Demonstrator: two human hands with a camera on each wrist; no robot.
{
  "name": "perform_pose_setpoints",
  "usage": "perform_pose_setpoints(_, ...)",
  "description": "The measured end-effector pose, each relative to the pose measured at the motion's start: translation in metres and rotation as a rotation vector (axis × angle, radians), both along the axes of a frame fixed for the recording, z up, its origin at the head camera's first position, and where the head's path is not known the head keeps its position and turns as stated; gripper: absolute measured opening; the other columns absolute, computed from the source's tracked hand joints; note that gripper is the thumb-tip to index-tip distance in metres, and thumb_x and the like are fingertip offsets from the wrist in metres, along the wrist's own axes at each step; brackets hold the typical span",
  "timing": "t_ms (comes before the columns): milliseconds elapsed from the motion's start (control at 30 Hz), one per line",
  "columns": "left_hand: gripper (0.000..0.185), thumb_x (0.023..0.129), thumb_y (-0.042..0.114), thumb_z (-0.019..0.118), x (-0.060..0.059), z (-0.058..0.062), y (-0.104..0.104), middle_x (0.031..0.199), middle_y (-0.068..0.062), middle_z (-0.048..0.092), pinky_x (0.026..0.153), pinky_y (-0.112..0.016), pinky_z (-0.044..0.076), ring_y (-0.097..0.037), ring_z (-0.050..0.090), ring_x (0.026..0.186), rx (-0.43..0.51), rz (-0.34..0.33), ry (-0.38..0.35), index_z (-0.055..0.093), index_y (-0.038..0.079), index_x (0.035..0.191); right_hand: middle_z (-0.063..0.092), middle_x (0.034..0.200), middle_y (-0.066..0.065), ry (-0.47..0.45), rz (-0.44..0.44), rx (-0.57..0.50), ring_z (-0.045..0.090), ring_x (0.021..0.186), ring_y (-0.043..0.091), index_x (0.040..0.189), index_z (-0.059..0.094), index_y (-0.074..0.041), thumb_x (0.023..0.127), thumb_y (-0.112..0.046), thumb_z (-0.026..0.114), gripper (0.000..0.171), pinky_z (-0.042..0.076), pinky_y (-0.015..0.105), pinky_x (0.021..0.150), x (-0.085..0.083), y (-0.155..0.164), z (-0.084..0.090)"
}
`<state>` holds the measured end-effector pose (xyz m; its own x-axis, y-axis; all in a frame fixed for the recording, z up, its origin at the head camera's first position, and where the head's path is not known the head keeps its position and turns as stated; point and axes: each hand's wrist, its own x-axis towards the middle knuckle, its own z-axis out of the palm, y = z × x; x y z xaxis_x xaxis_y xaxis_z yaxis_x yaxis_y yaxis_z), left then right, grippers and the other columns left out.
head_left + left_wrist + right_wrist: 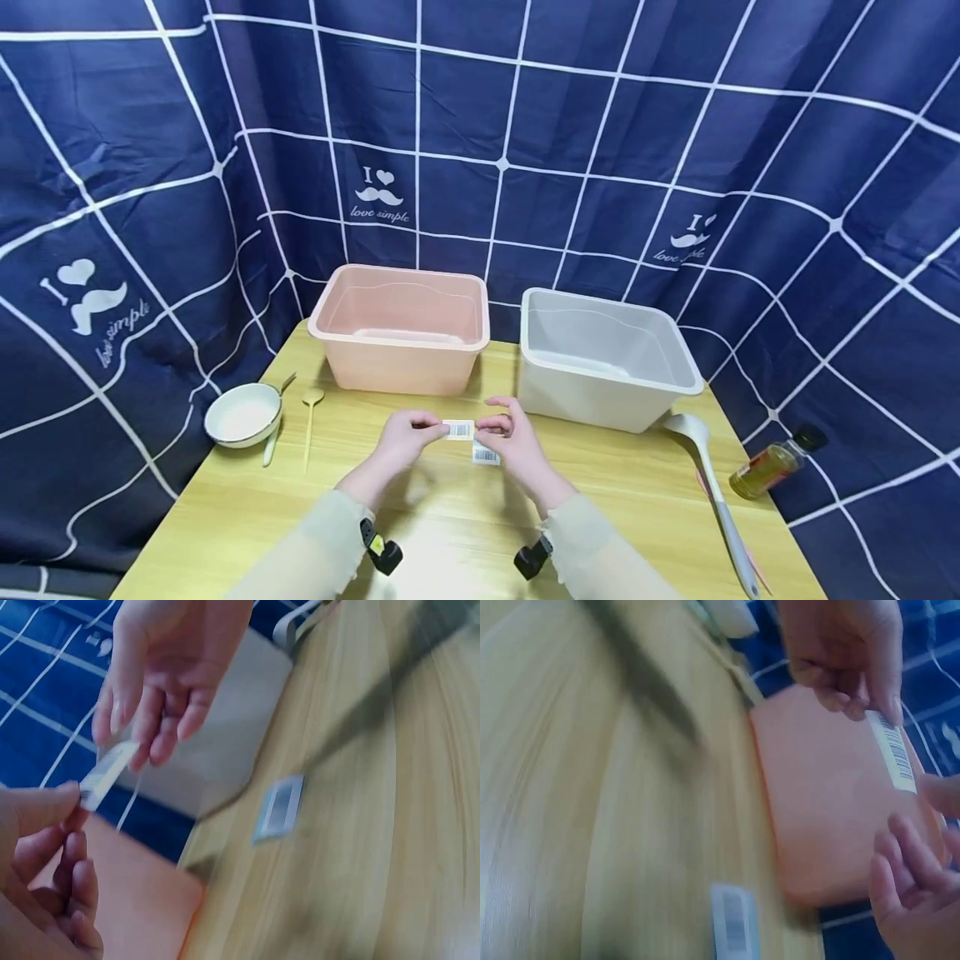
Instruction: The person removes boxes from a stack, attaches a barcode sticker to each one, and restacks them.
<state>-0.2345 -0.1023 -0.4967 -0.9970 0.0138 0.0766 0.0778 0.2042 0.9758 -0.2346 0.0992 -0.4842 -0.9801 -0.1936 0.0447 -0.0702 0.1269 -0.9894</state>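
A small white barcode label is held up over the wooden table, its one end pinched between thumb and finger of my left hand. My right hand is at the label's other end, fingers spread and loosely bent. In the right wrist view, the right thumb lies right at the label's corner while the fingers stand apart from it. On the table below lies a second barcode label, flat, partly covered by the right hand in the head view.
A pink bin and a grey bin stand at the back. To the left are a white bowl, a yellow spoon and a partly hidden utensil. On the right lie a long ladle and a bottle of yellowish liquid.
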Motion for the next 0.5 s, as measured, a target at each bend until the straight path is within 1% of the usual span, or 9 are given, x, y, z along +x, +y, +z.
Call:
perform_pose_setpoints(67, 0.008, 0.080, 0.005, 0.078, -0.001, -0.002, -0.009, 0.080, -0.001, 0.068, 0.070, -0.030, 0.049, -0.014, 0.057, 0.074, 0.004, 0.003, 0.004, 0.072, -0.001, 0.082, 0.066, 0.104, 0.025, 0.042, 0.038, 0.012, 0.062, 0.091, 0.024, 0.122, 0.051, 0.006, 0.086, 0.009, 0.068, 0.040, 0.050, 0.027, 0.080, -0.002, -0.009, -0.002)
perform_pose_setpoints(167, 0.008, 0.080, 0.003, 0.078, -0.001, -0.004, -0.021, 0.081, -0.002, 0.068, 0.069, -0.030, 0.049, -0.014, 0.058, 0.074, 0.000, 0.011, 0.018, 0.072, -0.001, 0.082, 0.068, 0.095, 0.021, 0.055, 0.032, -0.002, 0.060, 0.081, 0.018, 0.112, 0.053, 0.008, 0.084, 0.010, 0.069, 0.032, 0.049, 0.023, 0.072, -0.002, -0.023, -0.004)
perform_pose_setpoints(267, 0.008, 0.079, 0.002, 0.079, 0.000, -0.007, -0.031, 0.081, -0.003, 0.067, 0.069, -0.029, 0.050, -0.015, 0.058, 0.074, -0.015, 0.025, 0.036, 0.072, -0.002, 0.081, 0.068, 0.089, 0.018, 0.012, 0.021, -0.034, 0.057, 0.075, 0.014, 0.112, 0.051, 0.008, 0.084, 0.009, 0.069, 0.033, 0.049, 0.022, 0.067, -0.004, -0.036, -0.007)
perform_pose_setpoints(367, 0.008, 0.079, 0.003, 0.079, 0.003, -0.010, -0.040, 0.081, -0.002, 0.067, 0.068, -0.029, 0.050, -0.014, 0.057, 0.074, -0.025, 0.039, 0.042, 0.073, -0.001, 0.080, 0.067, 0.085, 0.017, -0.032, 0.020, -0.044, 0.057, 0.072, 0.012, 0.111, 0.051, 0.011, 0.084, 0.009, 0.068, 0.033, 0.050, 0.023, 0.065, -0.007, -0.049, -0.012)
perform_pose_setpoints(433, 0.008, 0.079, 0.004, 0.080, 0.004, -0.012, -0.045, 0.080, -0.002, 0.066, 0.068, -0.028, 0.050, -0.014, 0.057, 0.074, -0.035, 0.055, 0.051, 0.072, 0.000, 0.080, 0.066, 0.083, 0.018, -0.032, 0.001, -0.033, 0.057, 0.070, 0.013, 0.110, 0.051, 0.012, 0.083, 0.010, 0.068, 0.032, 0.050, 0.024, 0.065, -0.008, -0.058, -0.015)
perform_pose_setpoints(500, 0.009, 0.080, 0.006, 0.080, 0.006, -0.014, -0.050, 0.080, -0.002, 0.065, 0.068, -0.029, 0.050, -0.015, 0.057, 0.075, -0.048, 0.076, 0.075, 0.072, 0.001, 0.079, 0.065, 0.081, 0.015, -0.002, -0.034, -0.003, 0.056, 0.069, 0.013, 0.109, 0.051, 0.008, 0.083, 0.010, 0.069, 0.032, 0.050, 0.023, 0.064, -0.009, -0.067, -0.018)
